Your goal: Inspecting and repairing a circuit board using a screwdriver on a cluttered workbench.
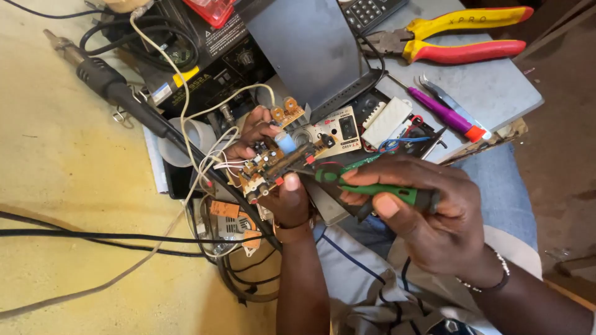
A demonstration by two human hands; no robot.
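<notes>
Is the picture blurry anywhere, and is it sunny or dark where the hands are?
In the head view, the light is soft and even, with no hard glare; the left hand holding the circuit board and the right hand gripping the green screwdriver look sharp; the pliers at the top are clear too; the bottom edge, by the clothing, is darker and a little soft.

We can't see the green screwdriver [379,192] tip: it's lost behind the circuit board [276,164]. The right hand [428,214] covers most of its handle. The left hand [276,180] hides the board's underside (only fingertips show past the far edge). The board's parts are too small to identify. The red box [211,9] and keypad [366,11] are cut off by the top edge. The black cables [74,234] run off the left edge.
</notes>
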